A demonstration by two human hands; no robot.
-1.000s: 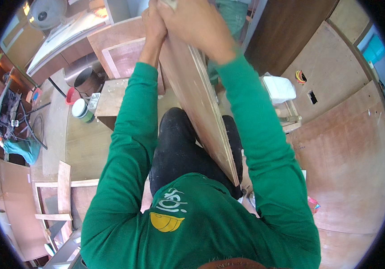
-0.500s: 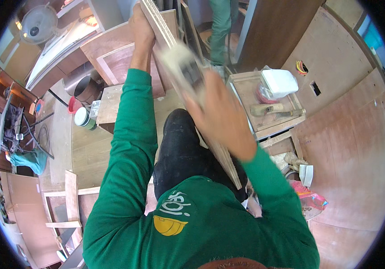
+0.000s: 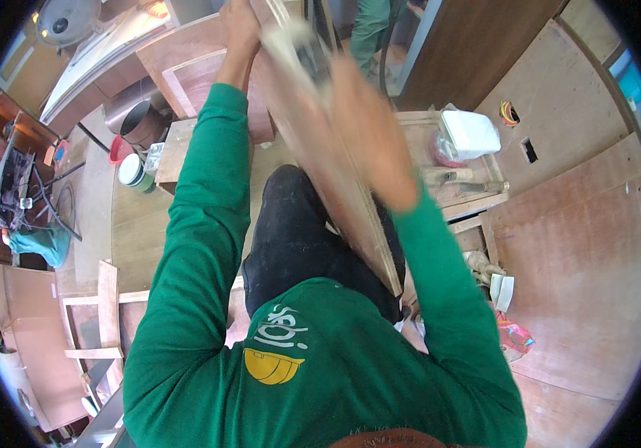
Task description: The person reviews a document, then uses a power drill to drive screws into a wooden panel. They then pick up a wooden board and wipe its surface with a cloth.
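Note:
A plywood board [image 3: 335, 201] stands on edge, slanting from the top of the view down between my legs. My left hand [image 3: 240, 28] grips its far end from the left side. My right hand [image 3: 369, 127] is closed on a wooden hand plane [image 3: 290, 41], which lies on the board's upper edge near that far end. Motion smears the plane and the right fingers, so the plane's details do not show clearly.
At right, a low wooden cabinet [image 3: 496, 201] carries a white lidded container [image 3: 470, 134] and wooden-handled tools [image 3: 447, 176]. A person's green-trousered leg [image 3: 369, 33] is at the top. White bucket [image 3: 134, 173], red basin [image 3: 119, 149] and standing fan [image 3: 66, 21] are left.
My right hand and the plane have moved up and away along the board's edge. The board has tilted, showing more of its broad face. My left hand still grips its far end.

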